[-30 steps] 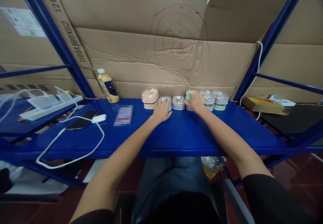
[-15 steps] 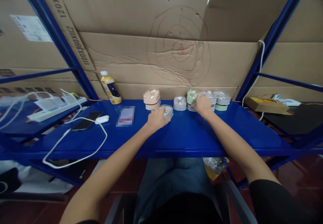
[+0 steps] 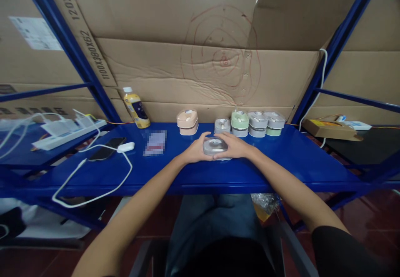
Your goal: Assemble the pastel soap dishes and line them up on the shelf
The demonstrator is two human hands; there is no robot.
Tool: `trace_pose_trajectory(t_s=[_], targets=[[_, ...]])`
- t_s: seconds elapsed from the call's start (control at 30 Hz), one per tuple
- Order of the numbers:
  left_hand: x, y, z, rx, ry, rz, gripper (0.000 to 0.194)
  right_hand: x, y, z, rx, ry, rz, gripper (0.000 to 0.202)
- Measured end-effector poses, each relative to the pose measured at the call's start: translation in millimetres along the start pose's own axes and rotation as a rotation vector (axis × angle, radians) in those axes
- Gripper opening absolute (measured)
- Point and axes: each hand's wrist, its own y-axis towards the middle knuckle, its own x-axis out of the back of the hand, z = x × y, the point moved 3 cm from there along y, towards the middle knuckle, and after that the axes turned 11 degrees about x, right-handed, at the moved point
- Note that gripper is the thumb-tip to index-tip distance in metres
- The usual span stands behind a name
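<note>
A small rounded grey box with a clear lid (image 3: 215, 143) is in front of me over the blue shelf. My left hand (image 3: 197, 148) curls around its left side, and my right hand (image 3: 236, 146) grips the right side. The fingers of both hands nearly meet behind and in front of it. A pale edge shows beneath the box near the right hand; what it belongs to is mostly hidden. Just behind my hands stands a single grey box (image 3: 222, 125). To its right is a green-topped box stack (image 3: 239, 123).
Grey-topped stacks (image 3: 258, 123) (image 3: 274, 123) stand farther right, and a pink stack (image 3: 187, 122) stands left. Toward the left are a pixelated packet (image 3: 155, 143), a yellow bottle (image 3: 136, 108), a phone (image 3: 107, 148) and a white cable (image 3: 93, 204). Cardboard (image 3: 150, 68) backs the blue shelf (image 3: 175, 181).
My right hand has come away from the green-topped stack, toward me and left. Both hands now enclose the clear-lidded box, which sits slightly right of where my left hand held it.
</note>
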Motion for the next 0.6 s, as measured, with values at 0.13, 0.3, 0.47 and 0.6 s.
trace_pose_trajectory(t_s=[0.13, 0.3, 0.47, 0.6], targets=[[4.6, -3, 0, -0.071, 0.100, -0.047, 0.105, 18, -7, -12, 0.033, 0.080, -0.176, 0.079], [0.2, -10, -9, -0.131, 0.311, -0.021, 0.049, 45, -19, -40, -0.148, 0.112, -0.463, 0.062], [9.1, -6, -9, -0.111, 0.292, -0.169, 0.046, 48, -22, -50, -0.200, 0.115, -0.522, 0.059], [33.3, -4, 1, -0.020, 0.180, -0.539, 0.048, 48, -23, -50, -0.229, 0.187, -0.560, 0.058]])
